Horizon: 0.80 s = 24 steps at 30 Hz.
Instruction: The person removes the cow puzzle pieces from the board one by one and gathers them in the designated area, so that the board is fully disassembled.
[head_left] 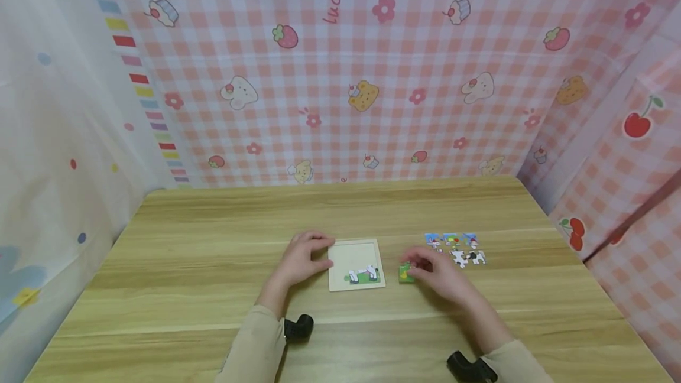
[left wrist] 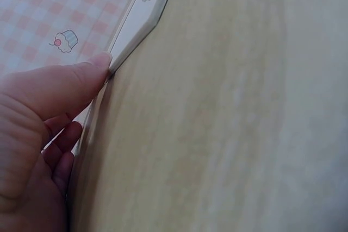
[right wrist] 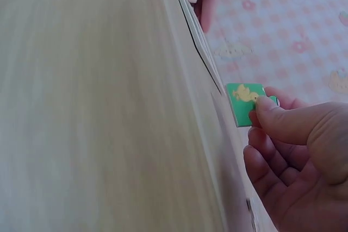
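A square wooden puzzle tray (head_left: 352, 245) lies flat on the table, with joined pieces showing white legs on green (head_left: 364, 275) in its lower right corner. At the tray's left edge, my left hand (head_left: 303, 259) rests with thumb and a fingertip touching the rim, spread apart along it. To the right of the tray, my right hand (head_left: 438, 273) pinches a green puzzle piece (right wrist: 242, 101) with a yellow chick-like figure between thumb and fingers. This piece is tilted up in the right wrist view, and its right side is covered by the thumb.
Beyond my right hand lie several loose puzzle pieces (head_left: 460, 257), some blue-topped and some white and black; the hand partly hides them. The wooden table (head_left: 213, 288) ends at a pink checked curtain (head_left: 330, 135) behind, with more cloth at both sides.
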Available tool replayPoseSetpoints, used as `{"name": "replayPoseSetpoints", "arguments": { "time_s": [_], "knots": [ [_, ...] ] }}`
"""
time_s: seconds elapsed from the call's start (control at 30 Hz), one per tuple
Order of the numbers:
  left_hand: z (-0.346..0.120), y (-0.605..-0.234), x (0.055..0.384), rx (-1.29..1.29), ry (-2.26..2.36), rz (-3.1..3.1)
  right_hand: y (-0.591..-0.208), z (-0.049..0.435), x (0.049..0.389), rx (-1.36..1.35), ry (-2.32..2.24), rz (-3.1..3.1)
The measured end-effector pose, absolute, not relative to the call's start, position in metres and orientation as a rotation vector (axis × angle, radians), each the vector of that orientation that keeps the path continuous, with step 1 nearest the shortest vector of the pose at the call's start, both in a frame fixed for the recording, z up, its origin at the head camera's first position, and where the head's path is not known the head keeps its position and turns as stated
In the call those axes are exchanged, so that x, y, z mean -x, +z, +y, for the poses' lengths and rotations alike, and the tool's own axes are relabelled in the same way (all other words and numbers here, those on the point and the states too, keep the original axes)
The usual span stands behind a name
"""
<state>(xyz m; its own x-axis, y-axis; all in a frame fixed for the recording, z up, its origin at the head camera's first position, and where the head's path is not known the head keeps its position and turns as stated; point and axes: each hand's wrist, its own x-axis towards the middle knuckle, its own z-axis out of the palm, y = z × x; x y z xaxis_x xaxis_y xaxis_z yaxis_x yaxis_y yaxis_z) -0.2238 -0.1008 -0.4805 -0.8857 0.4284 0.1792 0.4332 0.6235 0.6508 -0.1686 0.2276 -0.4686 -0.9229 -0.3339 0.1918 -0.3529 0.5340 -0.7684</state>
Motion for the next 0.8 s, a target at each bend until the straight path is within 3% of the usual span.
{"name": "replayPoseSetpoints", "arguments": {
  "time_s": [0.8],
  "knots": [
    [-0.100, -0.480, 0.224, 0.748, -1.118, -2.835, -0.466, 0.288, 0.156, -0.502, 1.198, -2.766]
  ]
}}
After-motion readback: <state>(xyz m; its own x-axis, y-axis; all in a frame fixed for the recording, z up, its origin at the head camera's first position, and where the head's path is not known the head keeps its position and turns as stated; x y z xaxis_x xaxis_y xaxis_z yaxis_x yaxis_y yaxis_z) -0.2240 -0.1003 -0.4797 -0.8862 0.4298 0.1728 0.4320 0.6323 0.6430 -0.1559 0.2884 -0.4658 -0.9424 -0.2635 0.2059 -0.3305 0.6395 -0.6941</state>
